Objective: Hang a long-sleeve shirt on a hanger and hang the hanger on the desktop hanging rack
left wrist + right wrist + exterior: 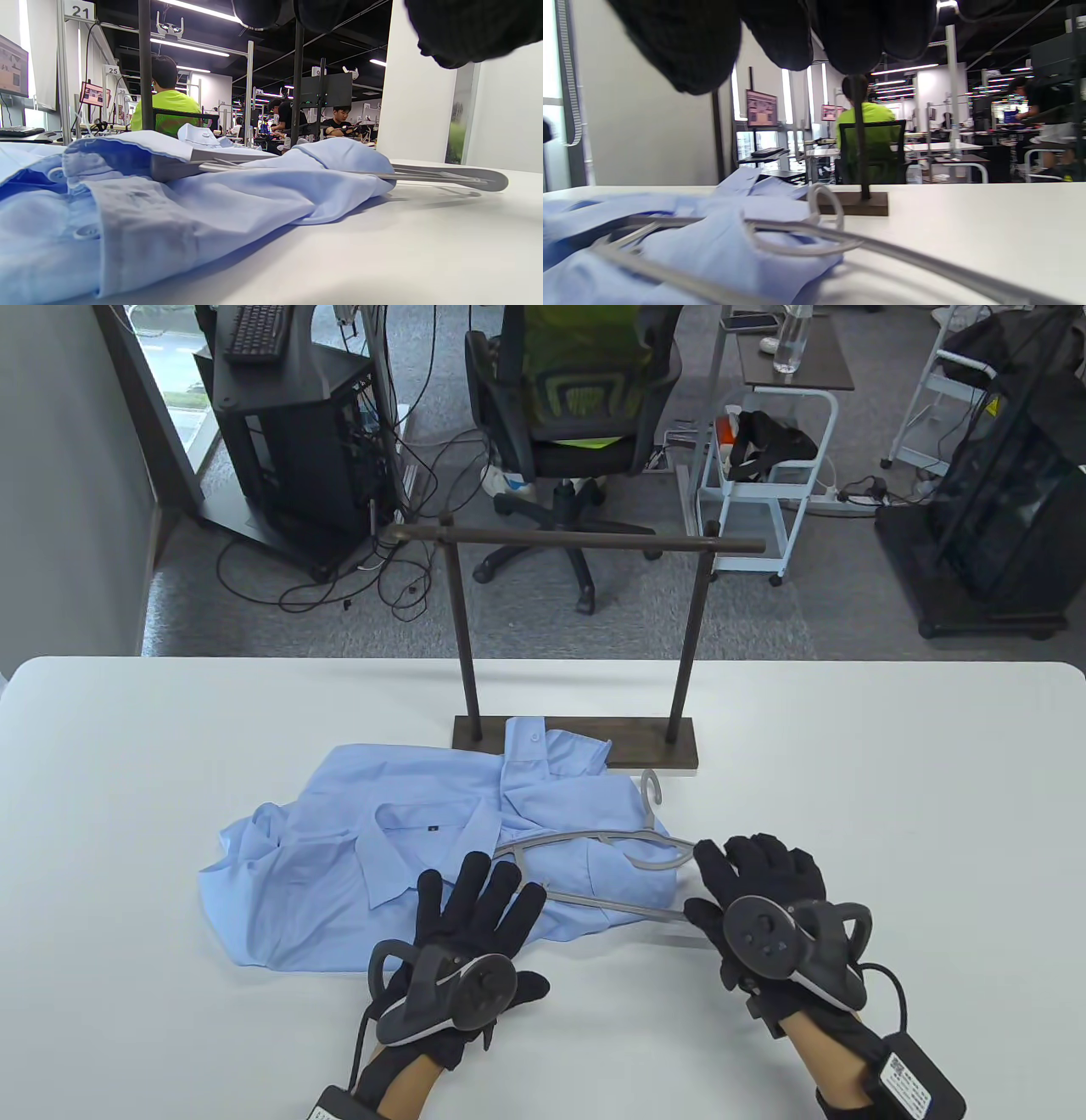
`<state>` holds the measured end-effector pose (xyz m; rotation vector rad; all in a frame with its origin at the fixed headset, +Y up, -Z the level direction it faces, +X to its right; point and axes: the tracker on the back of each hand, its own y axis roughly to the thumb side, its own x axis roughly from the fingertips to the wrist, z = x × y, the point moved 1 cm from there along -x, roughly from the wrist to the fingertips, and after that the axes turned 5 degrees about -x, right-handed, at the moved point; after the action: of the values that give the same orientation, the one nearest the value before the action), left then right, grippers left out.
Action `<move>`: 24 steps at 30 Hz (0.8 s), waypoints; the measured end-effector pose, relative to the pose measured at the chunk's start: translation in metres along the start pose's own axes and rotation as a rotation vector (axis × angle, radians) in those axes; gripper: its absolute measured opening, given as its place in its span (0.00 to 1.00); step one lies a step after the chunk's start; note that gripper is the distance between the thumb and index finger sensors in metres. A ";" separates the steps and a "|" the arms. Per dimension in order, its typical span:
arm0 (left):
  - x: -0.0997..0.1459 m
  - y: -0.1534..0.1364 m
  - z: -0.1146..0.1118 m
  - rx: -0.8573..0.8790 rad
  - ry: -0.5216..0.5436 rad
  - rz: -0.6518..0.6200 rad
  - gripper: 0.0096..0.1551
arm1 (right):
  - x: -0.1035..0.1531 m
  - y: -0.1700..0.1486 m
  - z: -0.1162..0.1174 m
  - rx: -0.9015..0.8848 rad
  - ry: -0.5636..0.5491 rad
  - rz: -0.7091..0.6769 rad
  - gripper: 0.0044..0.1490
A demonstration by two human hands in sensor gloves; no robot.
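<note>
A light blue long-sleeve shirt lies crumpled in the middle of the white table, collar up. A grey hanger lies flat across its right part, with the hook pointing at the rack and the right tip past the cloth. My left hand lies with straight, spread fingers on the shirt's near edge. My right hand is at the hanger's right tip with its fingers extended and holds nothing. In the left wrist view the hanger tip lies free on the table. The dark rack stands behind the shirt.
The rack's base touches the shirt's far edge, and its right post rises just beyond the hook. Bare table lies to both sides. Beyond the table are an office chair, carts and cables.
</note>
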<state>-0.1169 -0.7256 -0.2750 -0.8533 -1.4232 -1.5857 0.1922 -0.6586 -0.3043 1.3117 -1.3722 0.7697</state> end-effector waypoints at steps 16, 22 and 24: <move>0.000 -0.004 -0.001 0.008 -0.007 0.022 0.55 | -0.038 -0.085 0.074 0.129 0.285 0.415 0.34; -0.001 -0.004 -0.002 0.010 -0.016 0.022 0.55 | -0.041 -0.099 0.097 0.122 0.372 0.493 0.39; -0.001 -0.004 -0.003 0.010 -0.020 0.025 0.55 | -0.043 -0.099 0.105 0.131 0.404 0.503 0.40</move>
<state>-0.1204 -0.7284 -0.2780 -0.8795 -1.4280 -1.5544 0.2554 -0.7635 -0.3918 0.8407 -1.3427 1.4015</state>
